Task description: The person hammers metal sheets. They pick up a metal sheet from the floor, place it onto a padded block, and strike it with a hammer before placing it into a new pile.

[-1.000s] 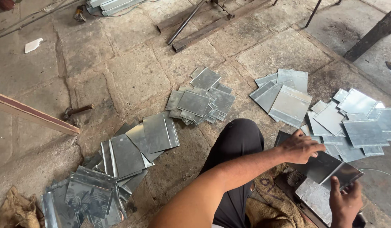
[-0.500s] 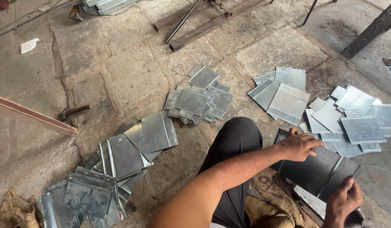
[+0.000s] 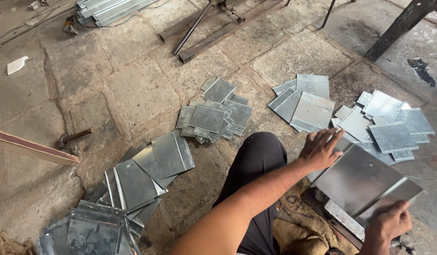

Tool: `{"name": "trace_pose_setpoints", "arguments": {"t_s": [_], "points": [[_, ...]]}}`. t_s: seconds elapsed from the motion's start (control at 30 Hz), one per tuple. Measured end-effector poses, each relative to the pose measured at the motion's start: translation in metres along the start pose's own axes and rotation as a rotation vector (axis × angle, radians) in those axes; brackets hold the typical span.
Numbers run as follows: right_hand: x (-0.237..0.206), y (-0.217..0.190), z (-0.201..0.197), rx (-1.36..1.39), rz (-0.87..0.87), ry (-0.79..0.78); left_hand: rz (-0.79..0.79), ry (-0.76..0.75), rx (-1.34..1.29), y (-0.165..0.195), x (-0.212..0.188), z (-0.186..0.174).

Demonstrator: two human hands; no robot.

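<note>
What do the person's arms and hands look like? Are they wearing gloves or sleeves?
No gloves and no sleeves show. Both hands are bare: the left hand and the right hand. The left forearm is bare all the way to the bottom edge of the picture. No watch, ring or bracelet can be seen. Only the right hand and wrist show, so its arm cannot be told.

We note a hammer (image 3: pixel 73 137) lying on the stone floor (image 3: pixel 133 89) beside a red wooden plank (image 3: pixel 32 148). A small stack of metal plates (image 3: pixel 213 115) sits mid-floor, with metal bars (image 3: pixel 218 26) beyond and burlap sacking (image 3: pixel 301 231) nearest us.
</note>
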State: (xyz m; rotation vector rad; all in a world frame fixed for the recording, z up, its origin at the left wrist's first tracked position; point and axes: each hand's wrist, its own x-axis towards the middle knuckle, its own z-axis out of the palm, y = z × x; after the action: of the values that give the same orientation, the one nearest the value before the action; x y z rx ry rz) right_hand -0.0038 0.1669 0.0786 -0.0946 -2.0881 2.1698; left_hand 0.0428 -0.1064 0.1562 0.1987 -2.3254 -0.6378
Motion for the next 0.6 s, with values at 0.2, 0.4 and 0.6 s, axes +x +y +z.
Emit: {"name": "trace_pose_setpoints", "arguments": {"t_s": [0.2,0.4,0.6], "points": [[0.013,0.003,-0.007,0.197,0.047,0.091,-0.232,-0.053,-0.051,-0.004,0.005,-0.005],[0.006,0.010,-0.003,-0.033,0.391,0.241,-0.565,-0.649,-0.289,0.001,0.003,-0.004],[-0.019,0.022,0.011,0.076,0.551,0.157,-0.542,-0.797,-0.065,0.003,-0.005,0.002]]}}
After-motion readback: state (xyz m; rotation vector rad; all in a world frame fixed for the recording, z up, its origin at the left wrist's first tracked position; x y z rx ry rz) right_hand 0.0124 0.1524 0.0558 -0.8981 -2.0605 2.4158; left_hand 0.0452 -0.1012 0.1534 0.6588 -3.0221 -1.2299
